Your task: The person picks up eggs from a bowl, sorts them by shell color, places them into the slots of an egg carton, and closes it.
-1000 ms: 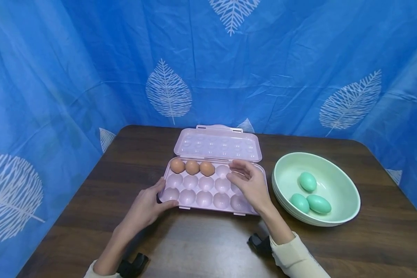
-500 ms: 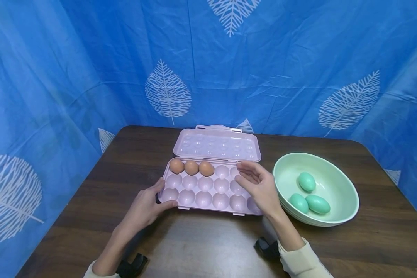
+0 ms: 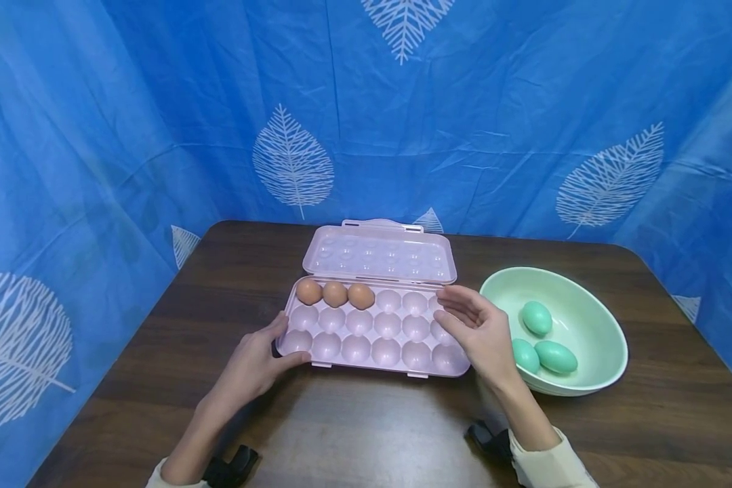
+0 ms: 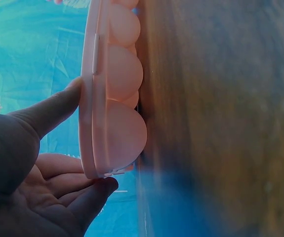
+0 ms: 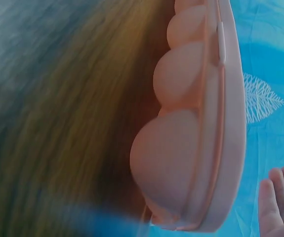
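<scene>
Head view: an eighteen-well plastic egg tray (image 3: 358,348) is set on the desk (image 3: 378,427), to the left of a mint-green bowl (image 3: 598,325). Its long axis is laid left to right, with the right end turned slightly nearer the camera; its hinged lid (image 3: 378,254) is folded back toward the far side. Three brown eggs (image 3: 335,294) are seated side by side at the left end of the far row, while three green eggs (image 3: 556,357) are held in the bowl. By the left hand (image 3: 253,362) the tray's left end is pinched between thumb and fingers, so that grip is clamped on the tray. The right hand (image 3: 482,332) is held by the right end, thumb and fingers apart, nothing carried; in the right wrist view its visible fingertips (image 5: 267,197) are clear of the tray. The step in hand is judged to be the steadying of the tray from its left end. For the next move, a level tray seems called for, lest the brown eggs be unseated.
</scene>
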